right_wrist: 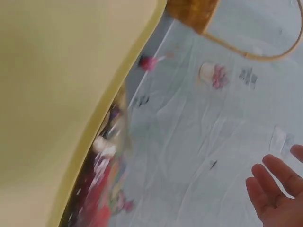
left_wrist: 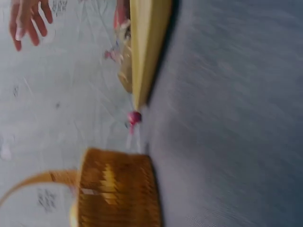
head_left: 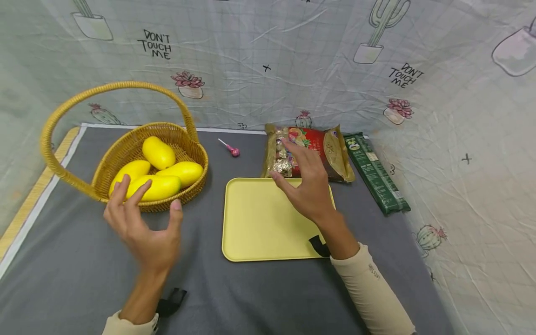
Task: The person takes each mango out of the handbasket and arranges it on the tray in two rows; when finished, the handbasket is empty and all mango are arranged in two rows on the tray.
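Note:
In the head view my left hand (head_left: 144,232) hovers at the near side of a wicker basket (head_left: 201,179), fingers spread and holding nothing. Several yellow mangoes (head_left: 159,152) lie in that basket, partly overlapped by my fingertips in this view. My right hand (head_left: 307,186), with fingers apart and nothing in its grasp, is over the far right part of a yellow tray (head_left: 264,223). Its fingertips overlap a red and gold candy bag (head_left: 318,144) behind the tray. The right wrist view shows the right hand's fingers (right_wrist: 270,184) loosely extended.
A pink lollipop (head_left: 233,151) lies between basket and bag. To the right is a long green packet (head_left: 377,174). The basket's tall handle (head_left: 130,85) arches above it. A printed cloth (head_left: 259,56) hangs behind the grey-covered table (head_left: 201,288).

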A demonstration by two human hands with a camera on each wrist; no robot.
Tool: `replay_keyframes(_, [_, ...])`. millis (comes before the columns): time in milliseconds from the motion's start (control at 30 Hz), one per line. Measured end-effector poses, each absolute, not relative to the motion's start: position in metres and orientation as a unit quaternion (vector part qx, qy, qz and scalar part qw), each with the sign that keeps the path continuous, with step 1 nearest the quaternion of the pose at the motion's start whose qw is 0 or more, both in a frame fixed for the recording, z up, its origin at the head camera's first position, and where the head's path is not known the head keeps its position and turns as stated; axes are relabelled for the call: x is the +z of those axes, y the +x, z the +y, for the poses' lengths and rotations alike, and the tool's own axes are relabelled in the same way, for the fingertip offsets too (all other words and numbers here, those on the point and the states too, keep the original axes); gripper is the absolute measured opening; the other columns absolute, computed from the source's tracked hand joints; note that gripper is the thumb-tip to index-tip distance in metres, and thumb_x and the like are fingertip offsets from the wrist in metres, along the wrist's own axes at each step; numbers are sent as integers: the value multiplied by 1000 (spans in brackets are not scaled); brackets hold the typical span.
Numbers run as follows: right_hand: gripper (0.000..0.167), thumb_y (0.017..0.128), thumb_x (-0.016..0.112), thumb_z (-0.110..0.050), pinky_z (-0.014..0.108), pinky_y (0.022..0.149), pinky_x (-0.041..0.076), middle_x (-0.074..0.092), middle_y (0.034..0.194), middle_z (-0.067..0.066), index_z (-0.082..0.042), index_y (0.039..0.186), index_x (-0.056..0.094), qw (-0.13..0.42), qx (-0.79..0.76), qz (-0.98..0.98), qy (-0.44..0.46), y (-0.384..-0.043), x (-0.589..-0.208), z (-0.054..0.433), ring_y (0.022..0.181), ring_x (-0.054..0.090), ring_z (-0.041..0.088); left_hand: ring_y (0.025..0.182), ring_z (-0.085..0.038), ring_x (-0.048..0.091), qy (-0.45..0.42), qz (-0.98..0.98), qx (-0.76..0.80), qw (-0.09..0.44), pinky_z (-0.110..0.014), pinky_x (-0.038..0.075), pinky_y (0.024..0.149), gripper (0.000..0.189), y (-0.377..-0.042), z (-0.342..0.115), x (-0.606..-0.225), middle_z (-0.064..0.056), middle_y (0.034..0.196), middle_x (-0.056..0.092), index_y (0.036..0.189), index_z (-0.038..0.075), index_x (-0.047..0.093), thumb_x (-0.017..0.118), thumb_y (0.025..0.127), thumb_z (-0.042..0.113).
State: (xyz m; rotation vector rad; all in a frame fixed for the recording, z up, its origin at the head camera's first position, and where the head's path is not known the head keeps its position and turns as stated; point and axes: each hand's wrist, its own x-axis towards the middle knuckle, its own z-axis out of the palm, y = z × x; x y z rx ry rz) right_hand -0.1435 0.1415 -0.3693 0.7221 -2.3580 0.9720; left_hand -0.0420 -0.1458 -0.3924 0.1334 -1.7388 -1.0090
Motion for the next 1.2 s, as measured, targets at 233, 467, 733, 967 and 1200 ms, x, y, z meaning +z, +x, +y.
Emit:
replay_keyframes(233, [69, 92, 83, -30, 48, 109, 45, 63, 148, 6, -14, 154, 56, 245, 371, -841, 309, -145, -365, 105, 130, 56, 26, 155, -29, 29, 164, -698, -464, 521, -40, 18, 128, 60, -27, -166, -398, -15, 161, 41, 136, 0, 62, 76, 85, 29])
replay_keyframes(467, [68, 92, 84, -33, 43, 115, 43, 64, 148, 2, -16, 153, 58, 225, 391, -820, 352, -145, -366, 70, 134, 57, 22, 159, -18, 27, 253, -676, -527, 449, -34, 22, 126, 56, -25, -184, -408, -11, 168, 33, 145, 14, 59, 74, 92, 18])
replay_keyframes(733, [66, 94, 82, -33, 39, 115, 45, 64, 148, 2, -17, 153, 58, 176, 411, -805, 390, -145, -369, 33, 131, 57, 22, 161, -13, 21, 286, -649, -591, 384, -46, 26, 129, 60, -36, -208, -434, -3, 176, 23, 154, 19, 55, 75, 98, 16])
replay_keyframes(967, [66, 96, 79, -38, 33, 117, 41, 64, 144, 3, -18, 155, 56, 125, 404, -808, 411, -147, -373, 1, 132, 56, 17, 159, -16, 22, 296, -599, -653, 355, -47, 26, 129, 68, -42, -215, -438, -1, 179, 16, 158, 21, 50, 76, 97, 10])
replay_keyframes(1200, [67, 96, 79, -41, 29, 109, 43, 63, 147, 0, -21, 156, 55, 62, 398, -817, 413, -154, -383, -28, 129, 55, 16, 157, -18, 29, 275, -570, -682, 368, -51, 31, 125, 68, -50, -222, -453, -3, 171, 34, 155, 16, 51, 77, 93, 1])
